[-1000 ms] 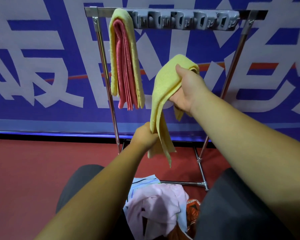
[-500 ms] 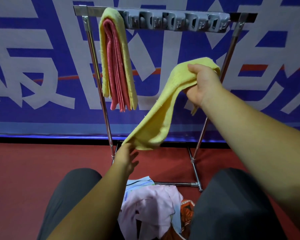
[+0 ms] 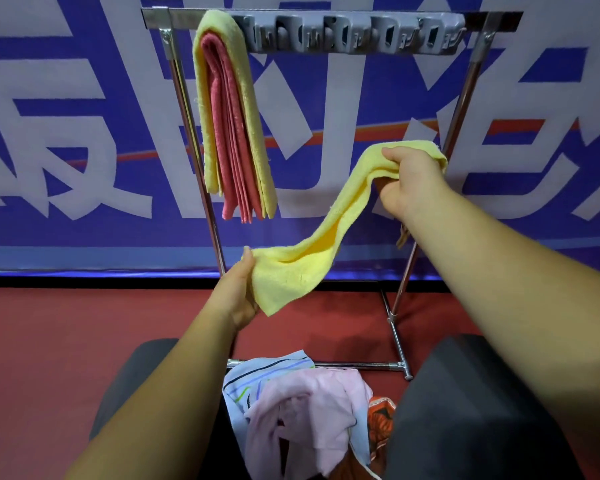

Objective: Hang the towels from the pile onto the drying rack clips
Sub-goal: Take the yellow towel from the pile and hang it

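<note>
Closed since the earlier frame: left hand (image 3: 238, 294), now pinching the lower end of the yellow towel (image 3: 329, 233). Gripped at the upper end by the right hand (image 3: 409, 181), stretched slantwise before the rack (image 3: 465, 98), below the clips (image 3: 347, 36).

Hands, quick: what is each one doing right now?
Left hand: closed, pinching the lower end of the yellow towel.
Right hand: closed, gripping the upper end of the same towel.
</note>
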Demonstrator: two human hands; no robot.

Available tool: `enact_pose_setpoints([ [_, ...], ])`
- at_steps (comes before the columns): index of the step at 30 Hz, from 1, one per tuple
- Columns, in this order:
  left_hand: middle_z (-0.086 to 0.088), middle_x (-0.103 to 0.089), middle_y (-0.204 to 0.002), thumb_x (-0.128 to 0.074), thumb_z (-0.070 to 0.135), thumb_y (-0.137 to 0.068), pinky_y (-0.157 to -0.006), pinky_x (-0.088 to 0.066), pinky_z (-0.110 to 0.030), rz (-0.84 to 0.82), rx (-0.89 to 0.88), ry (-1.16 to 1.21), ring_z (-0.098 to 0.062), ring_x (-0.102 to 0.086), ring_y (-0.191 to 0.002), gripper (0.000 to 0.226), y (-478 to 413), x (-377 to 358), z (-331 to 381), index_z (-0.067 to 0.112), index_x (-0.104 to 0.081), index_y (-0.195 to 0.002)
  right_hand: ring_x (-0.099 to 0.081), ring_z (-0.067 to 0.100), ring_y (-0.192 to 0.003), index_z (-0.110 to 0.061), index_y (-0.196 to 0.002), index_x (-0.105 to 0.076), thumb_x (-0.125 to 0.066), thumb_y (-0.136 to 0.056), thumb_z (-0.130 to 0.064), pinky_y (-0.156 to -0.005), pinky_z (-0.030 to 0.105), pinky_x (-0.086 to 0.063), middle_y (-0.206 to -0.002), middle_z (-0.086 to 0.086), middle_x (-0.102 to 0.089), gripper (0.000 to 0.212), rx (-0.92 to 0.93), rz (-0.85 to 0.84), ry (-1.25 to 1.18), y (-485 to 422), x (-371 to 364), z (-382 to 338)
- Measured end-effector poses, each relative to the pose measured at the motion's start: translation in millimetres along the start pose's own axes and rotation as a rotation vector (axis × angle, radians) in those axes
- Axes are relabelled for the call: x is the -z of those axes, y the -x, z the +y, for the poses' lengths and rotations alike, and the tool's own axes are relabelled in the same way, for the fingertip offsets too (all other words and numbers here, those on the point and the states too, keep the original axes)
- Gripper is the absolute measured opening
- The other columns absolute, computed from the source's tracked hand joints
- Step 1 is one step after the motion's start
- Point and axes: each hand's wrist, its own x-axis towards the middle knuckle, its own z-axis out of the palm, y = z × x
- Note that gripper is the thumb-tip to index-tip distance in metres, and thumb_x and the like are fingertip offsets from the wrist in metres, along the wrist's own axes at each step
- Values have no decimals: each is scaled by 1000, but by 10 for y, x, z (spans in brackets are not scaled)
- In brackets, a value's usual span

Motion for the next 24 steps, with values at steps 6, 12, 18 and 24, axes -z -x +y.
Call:
enact_pose_setpoints([
  [6, -9, -78, -119, -54, 0, -104, -89, -64, -49, -15, -133, -103, -33, -75, -109, 32, 1, 112, 261, 19, -68, -126, -80, 35, -93, -6, -119, -67, -79, -86, 0, -88, 52, -65, -113, 14, -77, 36, -17, 48, 122, -90, 86, 6],
  [12, -15, -71, -99, -55, -10, -98, -54, -53, -39, 106, -287, -283, -35, -67, -80, 40, 86, 405, 588, 23, -58, -75, -77, 42, -95, -12, -126, -64, -69, -92, 6, -80, 67, -62, -118, 16, -73, 40, -51, 130, 149, -208, 333, -43],
  [18, -18, -71, -87, -45, -26, -91, -61, -63, -35, 48, -371, -556, -37, -70, -81, 40, 156, 576, 936, 6, -63, -78, -78, 36, -93, -9, -117, -65, -64, -96, 10, -84, 52, -66, -117, 15, -74, 29, -53, 170, 154, -220, 463, 23],
  [24, -17, -74, -121, -38, -22, -92, -94, -61, -40, 26, -296, -640, -32, -73, -112, 41, 172, 552, 1059, -10, -75, -103, -78, 46, -94, -5, -121, -62, -60, -88, 16, -86, 68, -60, -120, 23, -72, 39, -31, 180, 33, -299, 377, 130],
])
